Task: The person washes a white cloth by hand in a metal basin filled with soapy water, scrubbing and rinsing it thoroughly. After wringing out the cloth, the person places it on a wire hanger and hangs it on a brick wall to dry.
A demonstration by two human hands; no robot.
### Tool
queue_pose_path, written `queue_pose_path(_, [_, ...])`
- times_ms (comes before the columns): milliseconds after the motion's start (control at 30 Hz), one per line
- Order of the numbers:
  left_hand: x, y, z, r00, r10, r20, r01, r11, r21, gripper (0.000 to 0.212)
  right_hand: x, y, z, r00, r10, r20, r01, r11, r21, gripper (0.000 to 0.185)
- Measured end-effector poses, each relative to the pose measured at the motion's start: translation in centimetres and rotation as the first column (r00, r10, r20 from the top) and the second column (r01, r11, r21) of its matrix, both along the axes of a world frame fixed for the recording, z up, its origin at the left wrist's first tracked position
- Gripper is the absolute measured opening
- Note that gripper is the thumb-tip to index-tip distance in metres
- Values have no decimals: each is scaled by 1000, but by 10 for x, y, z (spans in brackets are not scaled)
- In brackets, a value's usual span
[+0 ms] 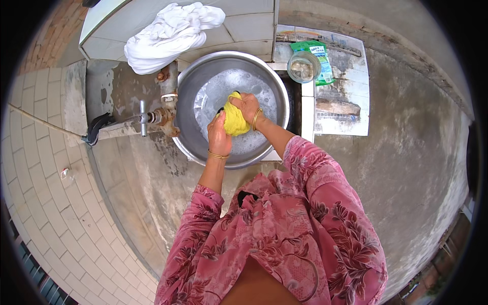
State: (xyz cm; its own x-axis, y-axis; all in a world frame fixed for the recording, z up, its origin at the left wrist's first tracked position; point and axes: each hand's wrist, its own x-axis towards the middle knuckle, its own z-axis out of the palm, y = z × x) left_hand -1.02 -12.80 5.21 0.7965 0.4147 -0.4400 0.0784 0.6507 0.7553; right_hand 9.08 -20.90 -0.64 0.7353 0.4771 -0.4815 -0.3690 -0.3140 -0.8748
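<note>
A bunched yellow cloth (pixel 236 121) with dark patches at its edge is gripped between my two hands above a wide metal basin (pixel 187 126). My left hand (pixel 220 133) presses on its left side, fingers partly hidden by the cloth. Around its upper right side curl the fingers of my right hand (pixel 248 108). Soapy water (pixel 248 80) with foam and bubbles lies in the basin under the cloth. Gold-coloured bangles circle both wrists.
A rusty pipe with a metal tap (pixel 144 118) stands left of the basin. Wet white fabric (pixel 171 38) lies bundled on the tiled ledge (pixel 248 23) behind. At right, a clear jar (pixel 303 68) stands by a green packet (pixel 323 63) on a worn board (pixel 343 114).
</note>
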Motion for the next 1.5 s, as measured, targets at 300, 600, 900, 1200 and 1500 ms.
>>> queue_pose_path(300, [-18, 29, -24, 882, 40, -469, 469, -147, 871, 62, -23, -27, -14, 806, 295, 514, 63, 819, -570, 37])
queue_pose_path(600, [2, -3, -66, 585, -79, -807, 747, -334, 575, 73, -16, -31, -23, 702, 558, 442, -124, 707, -696, 22])
queue_pose_path(900, [8, 16, -49, 747, -211, -630, 641, -18, 767, 63, 5, -26, -25, 924, 266, 273, -100, 860, -500, 32])
queue_pose_path(1200, [-30, 42, -52, 974, 135, -182, -125, 990, 68, 46, -33, -6, 122, 876, 266, -402, 42, 789, 613, 30])
queue_pose_path(1500, [-26, 40, -56, 944, 192, 267, -71, 911, -407, 39, -83, 5, 89, 777, 92, 622, -276, 939, 206, 28])
